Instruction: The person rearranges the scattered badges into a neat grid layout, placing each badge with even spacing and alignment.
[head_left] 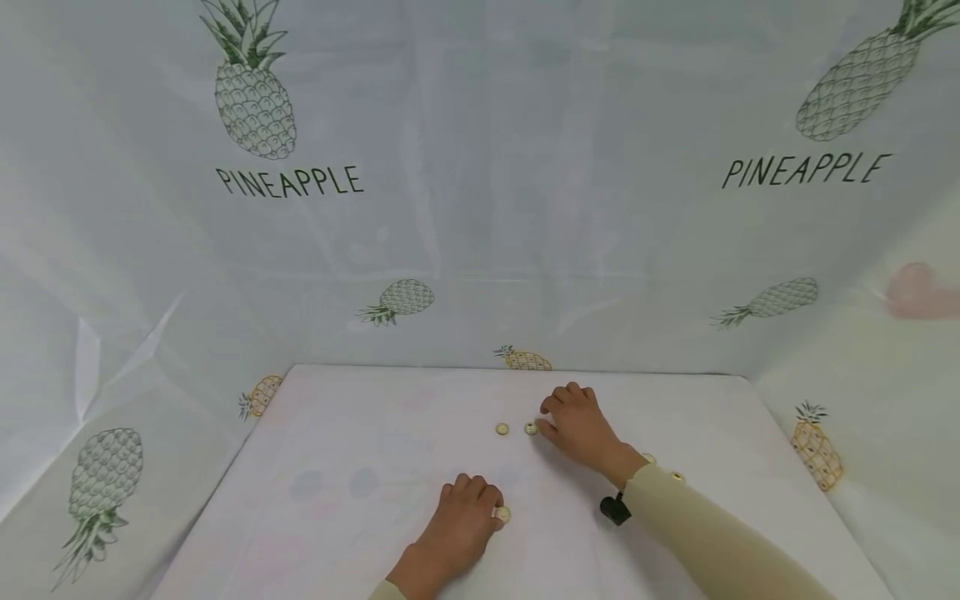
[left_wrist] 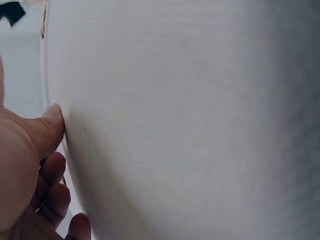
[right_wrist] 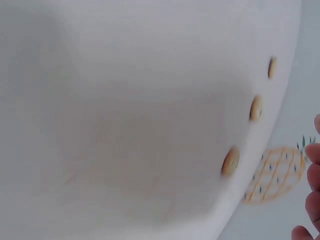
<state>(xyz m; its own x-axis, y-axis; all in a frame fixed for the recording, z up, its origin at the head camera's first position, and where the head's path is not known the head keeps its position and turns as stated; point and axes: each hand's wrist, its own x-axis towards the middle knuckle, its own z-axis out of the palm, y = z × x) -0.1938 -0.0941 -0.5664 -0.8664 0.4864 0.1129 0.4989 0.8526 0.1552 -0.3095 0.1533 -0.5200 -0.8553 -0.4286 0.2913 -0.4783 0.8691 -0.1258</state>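
My left hand (head_left: 461,521) is low on the white table, its thumb and forefinger at the edge of a small round pale disc (head_left: 503,514), pinching it. In the left wrist view the thumb (left_wrist: 47,129) presses near the table surface with the other fingers curled below; the disc is hidden there. My right hand (head_left: 579,423) hovers farther back with loosely bent fingers and nothing between them. Just left of its thumb lies a disc with a dark mark (head_left: 532,428), and another plain disc (head_left: 502,429) lies beside that one. The right wrist view shows wooden-looking discs (right_wrist: 230,161) in a row.
Two more discs lie by the right forearm, one partly behind the sleeve (head_left: 649,458) and one beyond it (head_left: 678,477). A black wrist camera (head_left: 616,509) hangs under the right wrist. Pineapple-printed cloth (head_left: 480,217) rises behind and beside the white table (head_left: 337,433).
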